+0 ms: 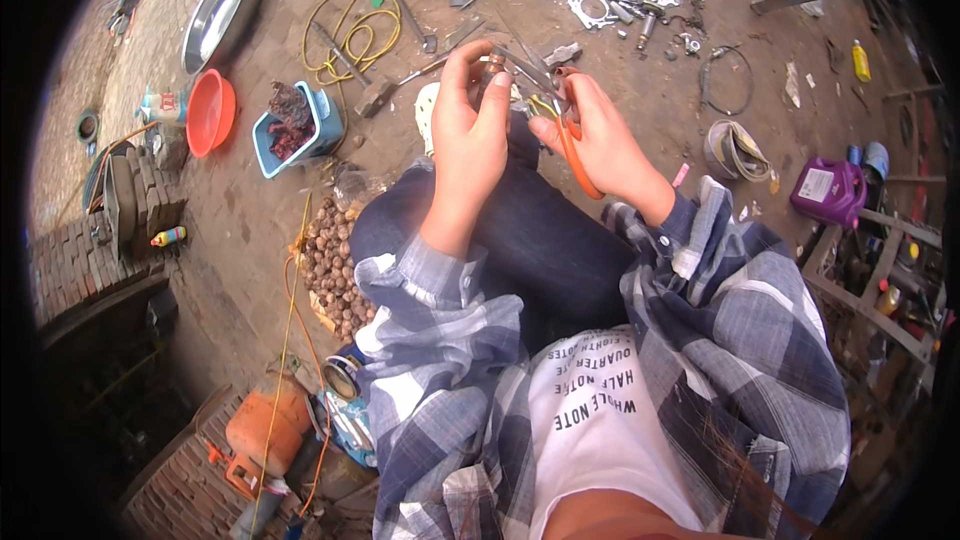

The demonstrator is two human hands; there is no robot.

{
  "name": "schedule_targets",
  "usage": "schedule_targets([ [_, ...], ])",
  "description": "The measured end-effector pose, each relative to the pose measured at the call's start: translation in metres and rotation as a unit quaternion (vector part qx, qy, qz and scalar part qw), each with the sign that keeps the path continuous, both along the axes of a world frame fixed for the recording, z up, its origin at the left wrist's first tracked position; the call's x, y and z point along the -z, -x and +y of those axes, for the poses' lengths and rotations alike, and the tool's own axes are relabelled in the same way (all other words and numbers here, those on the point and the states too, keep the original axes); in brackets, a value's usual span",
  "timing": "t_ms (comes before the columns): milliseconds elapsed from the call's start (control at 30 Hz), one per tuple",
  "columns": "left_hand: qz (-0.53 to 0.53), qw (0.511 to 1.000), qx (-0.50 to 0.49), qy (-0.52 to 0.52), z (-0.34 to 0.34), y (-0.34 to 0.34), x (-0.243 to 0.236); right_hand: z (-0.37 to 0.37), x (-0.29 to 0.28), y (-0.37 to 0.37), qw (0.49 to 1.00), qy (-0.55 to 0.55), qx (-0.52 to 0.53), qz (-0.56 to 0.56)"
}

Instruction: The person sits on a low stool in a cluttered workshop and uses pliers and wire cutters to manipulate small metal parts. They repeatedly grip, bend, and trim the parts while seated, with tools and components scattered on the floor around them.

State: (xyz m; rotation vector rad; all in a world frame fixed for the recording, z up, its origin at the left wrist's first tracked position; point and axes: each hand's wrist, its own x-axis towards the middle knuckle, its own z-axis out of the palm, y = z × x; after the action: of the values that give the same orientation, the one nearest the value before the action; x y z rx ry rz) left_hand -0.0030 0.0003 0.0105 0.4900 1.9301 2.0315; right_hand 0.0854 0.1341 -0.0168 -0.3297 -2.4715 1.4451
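Observation:
My left hand (468,135) is raised over my knees, its fingers closed round a small copper-brown metal piece (495,63). To its right, my right hand (603,140) grips orange-handled pliers (577,162). The grey metal end of the pliers points up and left toward the piece in my left hand; whether the two touch is too small to tell. My fingers partly hide both things. Beyond my hands, a hammer (375,97) lies on the ground.
A blue basin (328,120) holding dark reddish material stands at left, beside a red basin (211,112). Walnut-like round things (335,265) lie heaped by my left leg. Metal engine parts (625,0) are spread at the far right, with a purple jug (828,192) nearer.

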Motion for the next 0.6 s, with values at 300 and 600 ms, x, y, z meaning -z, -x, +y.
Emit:
schedule_targets([
  [300,0.128,0.981,0.002,0.145,-0.001,-0.003,-0.002,0.005,-0.003,-0.008,0.993,-0.104,-0.016,-0.044],
  [600,0.130,0.973,0.032,0.187,0.002,-0.007,-0.018,0.010,-0.007,-0.006,0.994,-0.102,-0.013,-0.043],
])
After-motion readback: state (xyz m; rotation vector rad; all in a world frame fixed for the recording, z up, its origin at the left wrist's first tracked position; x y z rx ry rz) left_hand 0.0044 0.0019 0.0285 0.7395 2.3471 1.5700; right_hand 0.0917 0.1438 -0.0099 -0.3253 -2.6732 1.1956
